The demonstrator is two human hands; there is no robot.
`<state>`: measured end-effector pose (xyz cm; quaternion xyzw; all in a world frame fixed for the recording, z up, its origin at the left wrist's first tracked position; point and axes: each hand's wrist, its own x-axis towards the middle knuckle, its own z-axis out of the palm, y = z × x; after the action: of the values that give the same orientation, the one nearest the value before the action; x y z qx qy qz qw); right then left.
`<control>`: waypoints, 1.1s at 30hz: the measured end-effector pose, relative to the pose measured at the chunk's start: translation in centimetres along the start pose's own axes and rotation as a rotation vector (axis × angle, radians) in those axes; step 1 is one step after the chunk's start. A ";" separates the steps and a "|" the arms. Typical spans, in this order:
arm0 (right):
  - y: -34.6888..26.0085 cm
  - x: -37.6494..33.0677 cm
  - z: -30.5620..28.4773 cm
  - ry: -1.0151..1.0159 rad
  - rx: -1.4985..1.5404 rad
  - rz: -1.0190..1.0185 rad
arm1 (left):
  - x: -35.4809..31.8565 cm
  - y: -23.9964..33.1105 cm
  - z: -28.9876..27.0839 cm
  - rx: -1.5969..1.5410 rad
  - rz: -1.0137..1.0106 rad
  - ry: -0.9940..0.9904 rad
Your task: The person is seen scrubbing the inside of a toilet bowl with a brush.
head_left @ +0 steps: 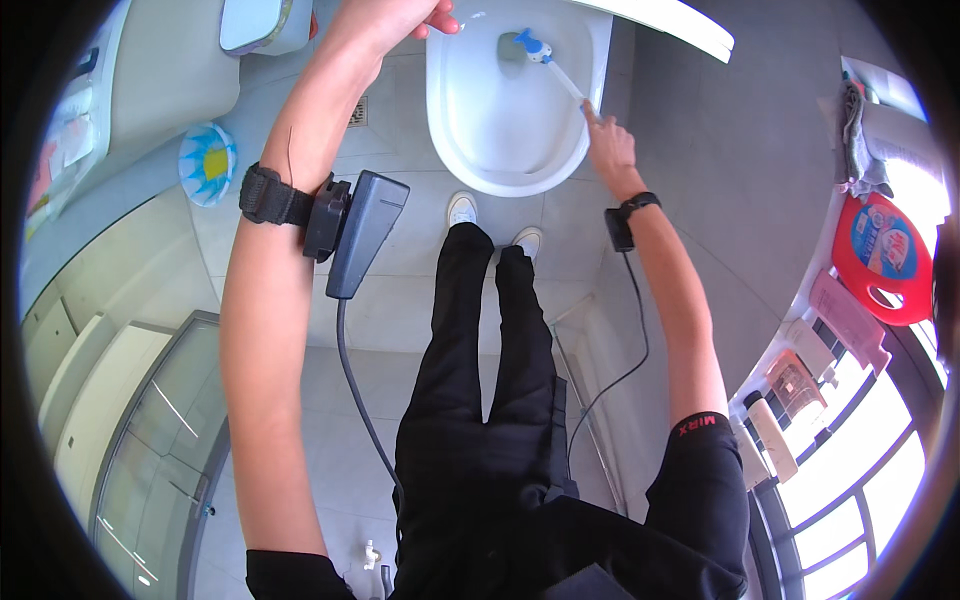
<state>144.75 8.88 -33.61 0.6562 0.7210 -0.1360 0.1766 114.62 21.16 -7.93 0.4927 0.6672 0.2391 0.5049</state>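
Note:
My right hand is wrapped around the white handle of a toilet brush, index finger laid along it. The blue-and-white head of the brush is down in the white toilet bowl, beside the drain opening at the far end. My left hand is at the top edge of the view, by the left rim of the toilet. Its fingers curl near the rim and the hand is partly cut off, so whether it holds anything is hidden. Each forearm has a strapped-on black device with a cable.
A small bin with a blue-and-white pattern stands on the left, near a floor drain. A white curved panel juts in at top right. Along the right, a red detergent jug, a grey towel and several bottles line a window ledge.

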 end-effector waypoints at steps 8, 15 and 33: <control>2.6 -4.4 -0.7 -0.103 -0.003 0.096 | -0.9 0.9 0.0 0.078 -0.074 -0.011; -6.5 -10.6 1.5 -0.256 0.582 -0.013 | -0.3 -1.3 0.2 -0.029 -0.011 -0.071; 5.0 0.9 0.0 0.075 -0.228 -0.068 | -2.1 -0.7 0.1 -0.018 0.069 -0.022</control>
<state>149.60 10.17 -33.76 0.6116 0.7597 -0.0343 0.2180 114.36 18.96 -7.64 0.5136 0.6420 0.2567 0.5081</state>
